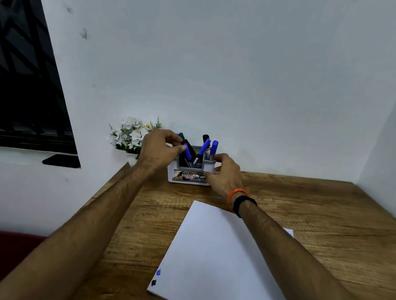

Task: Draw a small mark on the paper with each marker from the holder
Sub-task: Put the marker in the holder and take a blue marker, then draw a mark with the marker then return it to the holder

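At the surface's (pixel 290 260) far edge, about 12 o'clock from the person, the holder (pixel 191 173) is sitting against the wall (pixel 248 70), and both hands are working at it. The left hand (pixel 159 149) is pinching a blue marker (pixel 187 151) at the holder's 10 o'clock corner, fingers curled round its barrel. The right hand (pixel 223 174) is curling against the holder's 3 o'clock side, seemingly steadying it, though the far fingers are hidden. More markers (pixel 208 148) are standing tilted inside, blue, black and green caps showing.

Risks, as I judge them: the markers are leaning across each other, so pulling one could be dragging a neighbour out or tipping it over the rim. If the right hand is slackening, the light holder may be lifting or sliding with the pull. Several caps are the same blue, so one marker could be getting used twice and another skipped. The flowers (pixel 133 135) are standing just beside the left hand, at 9 o'clock of the holder, and an elbow swing could be knocking them.

The paper (pixel 218 255) is lying at 6 o'clock of the holder, near the person, skewed, under the right forearm, with two marks (pixel 156 277), one blue and one dark, at its near left corner. A forearm shift could be dragging it.

The surface is wood-grained brown. Pale walls are closing the corner; a dark window (pixel 18 72) is showing at 9 o'clock.
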Demonstrator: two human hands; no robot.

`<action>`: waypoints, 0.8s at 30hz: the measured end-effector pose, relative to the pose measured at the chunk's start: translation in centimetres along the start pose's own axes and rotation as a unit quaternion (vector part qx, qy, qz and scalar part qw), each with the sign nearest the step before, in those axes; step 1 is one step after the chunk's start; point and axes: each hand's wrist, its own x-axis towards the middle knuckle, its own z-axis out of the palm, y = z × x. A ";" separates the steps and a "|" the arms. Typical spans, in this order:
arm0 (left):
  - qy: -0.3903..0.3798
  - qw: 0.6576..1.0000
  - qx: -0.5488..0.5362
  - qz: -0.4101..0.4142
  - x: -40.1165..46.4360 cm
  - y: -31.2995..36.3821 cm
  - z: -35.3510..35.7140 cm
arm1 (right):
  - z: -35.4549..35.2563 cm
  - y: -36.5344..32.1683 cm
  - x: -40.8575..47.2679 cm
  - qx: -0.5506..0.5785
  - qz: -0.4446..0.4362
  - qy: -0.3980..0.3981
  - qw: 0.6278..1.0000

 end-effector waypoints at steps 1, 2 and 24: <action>-0.004 1.000 -0.001 -0.001 -0.1 -0.1 0.1 | 0.0 0.0 0.0 -0.001 0.001 0.001 1.000; -0.008 1.000 -0.003 -0.002 -0.3 -0.1 0.2 | 0.1 0.0 0.0 -0.002 0.003 0.000 1.000; 0.102 0.988 -0.105 0.040 -0.8 5.7 -5.9 | -0.3 -1.5 -3.5 0.059 -0.004 0.112 0.992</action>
